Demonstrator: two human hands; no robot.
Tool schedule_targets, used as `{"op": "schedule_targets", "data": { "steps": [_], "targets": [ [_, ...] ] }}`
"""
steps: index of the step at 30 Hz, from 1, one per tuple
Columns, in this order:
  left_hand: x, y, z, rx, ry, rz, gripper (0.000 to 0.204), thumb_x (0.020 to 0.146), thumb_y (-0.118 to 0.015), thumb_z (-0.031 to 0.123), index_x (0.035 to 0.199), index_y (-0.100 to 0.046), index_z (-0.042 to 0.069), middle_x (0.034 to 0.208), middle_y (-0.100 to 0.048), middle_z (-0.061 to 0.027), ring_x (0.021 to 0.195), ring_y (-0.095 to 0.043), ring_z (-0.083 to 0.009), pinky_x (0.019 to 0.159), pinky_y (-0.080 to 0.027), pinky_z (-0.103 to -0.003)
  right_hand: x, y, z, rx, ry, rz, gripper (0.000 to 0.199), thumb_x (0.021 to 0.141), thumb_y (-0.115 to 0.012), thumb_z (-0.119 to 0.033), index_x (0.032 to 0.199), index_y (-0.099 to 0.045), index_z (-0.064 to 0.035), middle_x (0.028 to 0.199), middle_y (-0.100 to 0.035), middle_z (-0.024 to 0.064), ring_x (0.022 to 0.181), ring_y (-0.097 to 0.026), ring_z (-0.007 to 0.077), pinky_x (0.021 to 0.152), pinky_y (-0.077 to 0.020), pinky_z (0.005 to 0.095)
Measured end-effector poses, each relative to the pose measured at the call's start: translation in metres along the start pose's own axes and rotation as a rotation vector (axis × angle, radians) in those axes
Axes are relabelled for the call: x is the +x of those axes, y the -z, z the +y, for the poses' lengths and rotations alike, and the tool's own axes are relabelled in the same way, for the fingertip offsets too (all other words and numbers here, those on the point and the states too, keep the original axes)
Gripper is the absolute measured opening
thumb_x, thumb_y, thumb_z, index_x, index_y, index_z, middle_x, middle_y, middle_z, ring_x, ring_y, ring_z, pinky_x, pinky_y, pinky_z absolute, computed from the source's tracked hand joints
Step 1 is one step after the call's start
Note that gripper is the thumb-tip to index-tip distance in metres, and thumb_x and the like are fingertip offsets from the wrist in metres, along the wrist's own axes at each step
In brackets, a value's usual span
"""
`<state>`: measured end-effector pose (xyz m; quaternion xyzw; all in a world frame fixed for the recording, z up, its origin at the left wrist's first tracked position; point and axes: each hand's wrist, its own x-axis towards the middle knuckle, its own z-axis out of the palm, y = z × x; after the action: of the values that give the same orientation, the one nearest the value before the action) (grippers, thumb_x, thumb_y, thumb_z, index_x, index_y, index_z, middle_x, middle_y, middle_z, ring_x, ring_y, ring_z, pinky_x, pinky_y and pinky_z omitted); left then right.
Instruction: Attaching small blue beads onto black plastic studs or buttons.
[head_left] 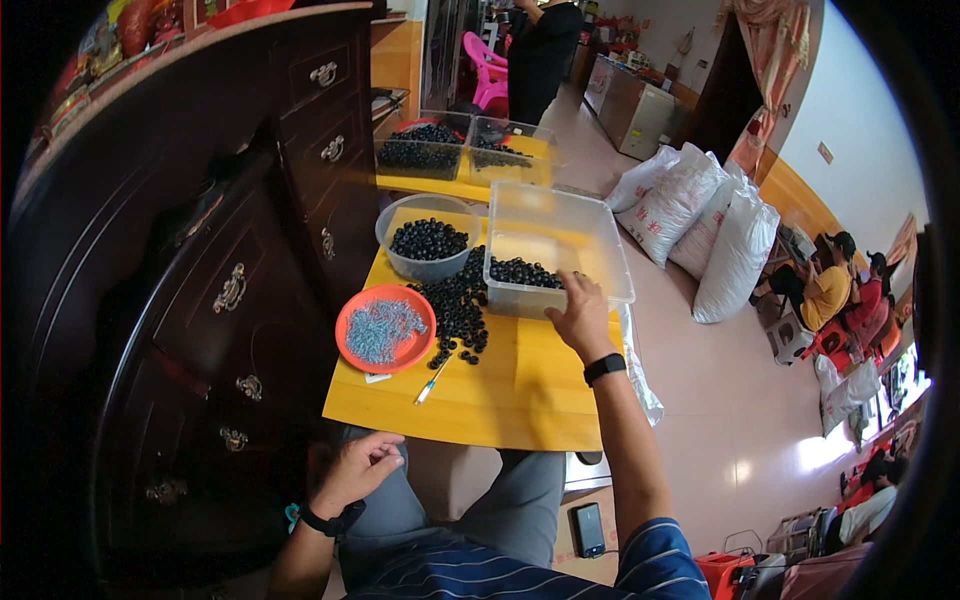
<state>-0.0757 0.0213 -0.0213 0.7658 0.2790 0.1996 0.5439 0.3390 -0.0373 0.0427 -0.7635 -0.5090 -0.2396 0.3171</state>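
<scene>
Resting on lap near table edge: left hand (352, 470), fingers loosely curled, holding nothing. Right hand (580, 318) w/ black wristband reaches to front wall of clear plastic bin (600, 262), fingers narrow at rim; can't tell if pinching anything. Black rings (460, 310) heaped btwn bin & orange plate (350, 350) of small metal pins. Looks like bin-handling step; next needs firm rim grip.

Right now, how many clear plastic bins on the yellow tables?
3: one large clear plastic bin under the right hand; two smaller bins side by side on the far table. More may be hidden.
</scene>
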Motion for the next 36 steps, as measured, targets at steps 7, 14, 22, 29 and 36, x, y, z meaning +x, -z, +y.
{"op": "schedule_targets", "data": {
  "steps": [7,14,22,29,36],
  "targets": [
    [0.013,-0.012,0.031,0.000,-0.066,-0.115,0.027,0.087,-0.065,0.002,0.113,-0.063,-0.004,0.087,-0.066,-0.0018,0.076,-0.061,-0.0068,0.070,-0.052,-0.022,-0.018,-0.031,0.019,-0.269,0.025,-0.065,0.005,0.079,-0.061,-0.013,0.077,-0.065,-0.0159,0.076,-0.066,0.0028,0.081,-0.063,0.0246,0.075,-0.0432,0.0403],
    [0.028,-0.022,0.052,0.093,-0.088,-0.154,0.031,0.087,-0.067,0.005,0.116,-0.062,-0.004,0.084,-0.066,-0.0029,0.074,-0.062,-0.0089,0.070,-0.052,-0.023,-0.068,-0.030,0.010,-0.258,0.029,-0.142,0.012,0.080,-0.058,-0.012,0.080,-0.068,-0.0167,0.079,-0.067,0.0013,0.084,-0.062,0.0230,0.073,-0.0433,0.0393],
    [0.076,-0.040,0.062,0.180,-0.254,-0.004,0.050,0.083,-0.071,0.012,0.128,-0.053,-0.002,0.098,-0.065,-0.0143,0.077,-0.066,-0.0191,0.071,-0.053,-0.030,-0.099,-0.036,0.011,-0.145,-0.025,-0.168,0.017,0.082,-0.057,-0.011,0.089,-0.072,-0.0160,0.086,-0.068,0.0018,0.089,-0.062,0.0237,0.078,-0.0479,0.0381],
    [0.152,-0.057,0.033,0.349,-0.254,0.187,0.065,0.085,-0.070,0.022,0.137,-0.042,-0.005,0.104,-0.066,-0.0197,0.086,-0.068,-0.0295,0.076,-0.054,-0.038,-0.106,-0.037,0.019,-0.054,-0.035,-0.145,0.022,0.078,-0.059,-0.008,0.093,-0.073,-0.0159,0.093,-0.068,0.0036,0.092,-0.062,0.0246,0.081,-0.0494,0.0386],
    [0.206,-0.080,0.007,0.330,-0.102,0.076,0.051,0.092,-0.061,0.025,0.133,-0.046,-0.001,0.078,-0.068,-0.0120,0.072,-0.068,-0.0263,0.067,-0.053,-0.039,-0.100,-0.023,0.021,0.027,-0.001,-0.245,0.022,0.077,-0.065,-0.014,0.097,-0.073,-0.0115,0.096,-0.068,0.0069,0.097,-0.062,0.0281,0.085,-0.0500,0.0401]
  ]
}}
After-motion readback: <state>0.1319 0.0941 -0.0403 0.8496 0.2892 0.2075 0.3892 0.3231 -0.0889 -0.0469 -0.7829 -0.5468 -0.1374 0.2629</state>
